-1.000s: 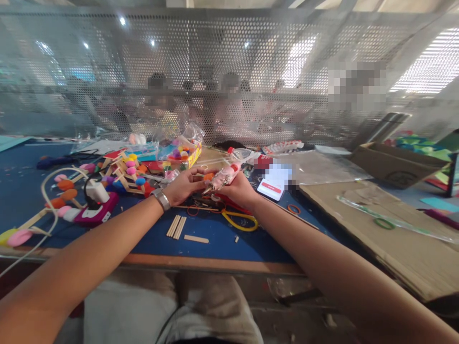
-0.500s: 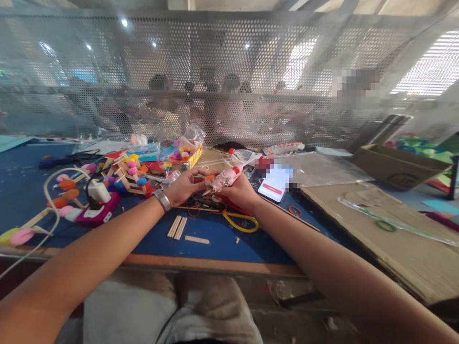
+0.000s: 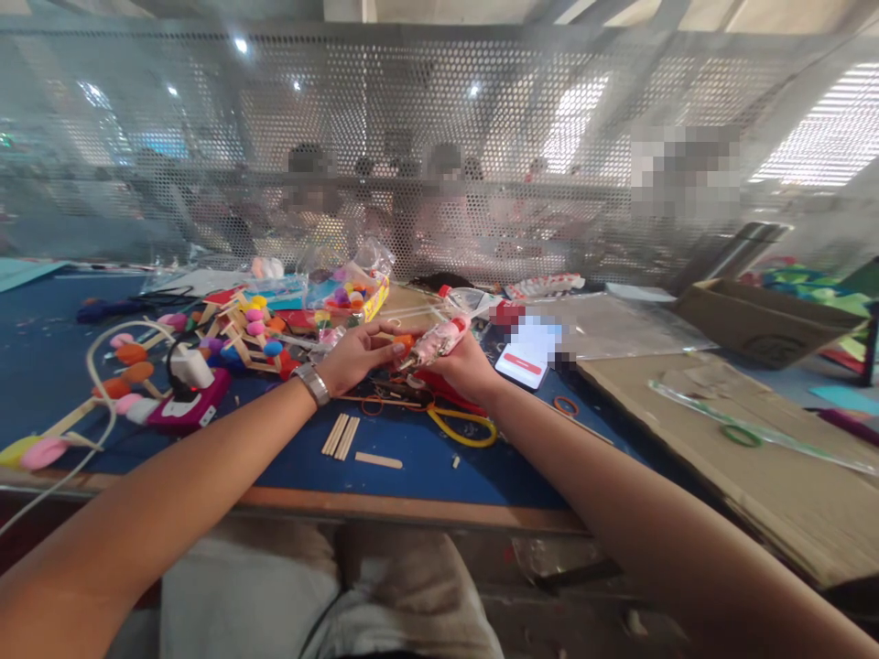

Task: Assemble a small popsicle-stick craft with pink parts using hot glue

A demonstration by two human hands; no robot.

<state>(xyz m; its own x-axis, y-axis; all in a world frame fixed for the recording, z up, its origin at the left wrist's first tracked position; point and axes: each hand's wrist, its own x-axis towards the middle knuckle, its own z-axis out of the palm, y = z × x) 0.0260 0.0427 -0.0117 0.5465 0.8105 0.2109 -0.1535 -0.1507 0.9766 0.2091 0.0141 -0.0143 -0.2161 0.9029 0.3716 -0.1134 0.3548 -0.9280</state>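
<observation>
My right hand (image 3: 461,364) is closed around a pink and red glue gun (image 3: 439,342), its nozzle pointing down to the left. Between the fingertips of my left hand (image 3: 357,355) is a small orange pom-pom (image 3: 404,342), right by the nozzle; I cannot tell whether they touch. Below the hands, several wooden craft sticks (image 3: 341,436) lie side by side, with a single craft stick (image 3: 379,460) to their right. A yellow loop (image 3: 461,428) lies under my right wrist.
Sticks joined with coloured pom-poms (image 3: 251,329) pile up at the left, near a purple power strip (image 3: 192,403) with a white plug and cable. A lit phone (image 3: 526,352) lies right of my hands. Cardboard (image 3: 687,430) and an open box (image 3: 762,320) occupy the right side. A perforated screen (image 3: 412,110) stands behind.
The orange pom-pom and the glue gun's nozzle have shifted very slightly to the right. Both hands otherwise keep the same hold.
</observation>
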